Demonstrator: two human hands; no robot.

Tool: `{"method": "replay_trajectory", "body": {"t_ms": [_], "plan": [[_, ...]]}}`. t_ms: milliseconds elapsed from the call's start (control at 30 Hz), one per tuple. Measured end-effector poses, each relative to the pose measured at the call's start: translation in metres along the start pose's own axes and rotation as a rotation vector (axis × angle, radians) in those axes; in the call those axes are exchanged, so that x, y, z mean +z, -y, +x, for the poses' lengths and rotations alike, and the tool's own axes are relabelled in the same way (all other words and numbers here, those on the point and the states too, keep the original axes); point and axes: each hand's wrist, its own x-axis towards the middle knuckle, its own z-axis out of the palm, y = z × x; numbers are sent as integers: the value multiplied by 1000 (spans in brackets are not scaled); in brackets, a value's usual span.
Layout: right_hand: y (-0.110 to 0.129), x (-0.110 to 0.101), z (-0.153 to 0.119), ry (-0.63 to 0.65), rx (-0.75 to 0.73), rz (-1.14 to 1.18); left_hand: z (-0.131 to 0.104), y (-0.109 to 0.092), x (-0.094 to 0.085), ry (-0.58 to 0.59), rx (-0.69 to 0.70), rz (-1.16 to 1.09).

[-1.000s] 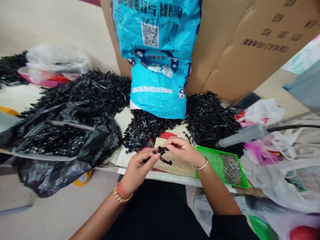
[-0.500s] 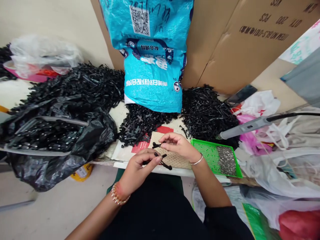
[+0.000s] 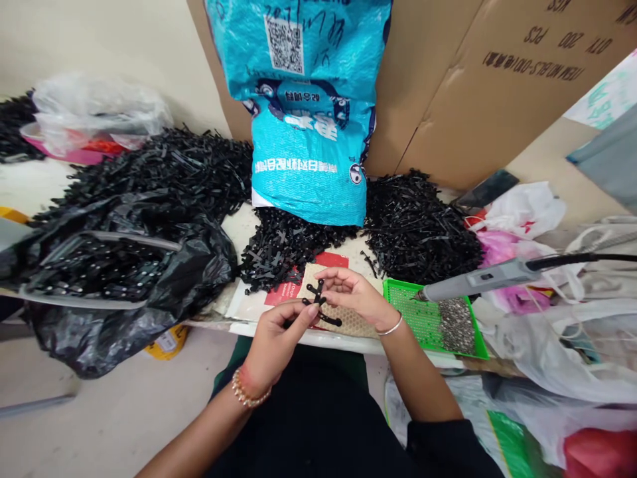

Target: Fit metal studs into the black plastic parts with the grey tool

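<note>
1. Left hand (image 3: 281,338): thumb and index finger pinched on a bunch of flat black strips with rounded ends (image 3: 330,320), some crossing; other fingers curled under.
2. Right hand (image 3: 355,299): fingers bent, fingertips at an upright strip in the same bunch; can't tell if gripping or only touching.
3. The bunch is above a beige, dimpled mat (image 3: 365,325), mid-length along the front edge of the off-white worktop (image 3: 239,229). Red-and-white printed sheet (image 3: 283,292) shows at the mat's left side.
4. Right of mat, by the front edge: shallow green plastic tray (image 3: 478,332), rectangular, perforated-looking floor; heap of tiny grey metallic bits (image 3: 456,325) at its right end.
5. Grey rod-shaped tool (image 3: 480,279), smooth casing, thin tip over the tray; black cable off its rear.
6. Behind the mat: loose middle pile of black strips (image 3: 279,245), under the lower end of a glossy blue woven-plastic sack (image 3: 308,179). Brown cardboard (image 3: 423,79) behind that.
7. Bigger tangled heaps either side: left heap (image 3: 199,166), right heap (image 3: 423,229).
8. Worktop's front left: crinkled, shiny black plastic bag (image 3: 209,265) around a translucent-rimmed container (image 3: 99,303) of black pieces; bag hangs past the front edge.
</note>
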Motion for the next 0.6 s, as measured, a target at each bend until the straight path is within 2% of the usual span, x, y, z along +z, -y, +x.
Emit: {"method": "replay_trajectory", "body": {"t_ms": [133, 267, 433, 600], "plan": [[-5, -3, -2, -62, -8, 6, 1, -3, -4, 44, -124, -88], [0, -2, -5, -153, -26, 27, 1, -14, -4, 145, -263, -157], [9, 6, -11, -86, -18, 38, 1, -22, 0, 252, -430, -262], [7, 8, -12, -73, 6, 61, 3, -20, -2, 287, -486, -288]]}}
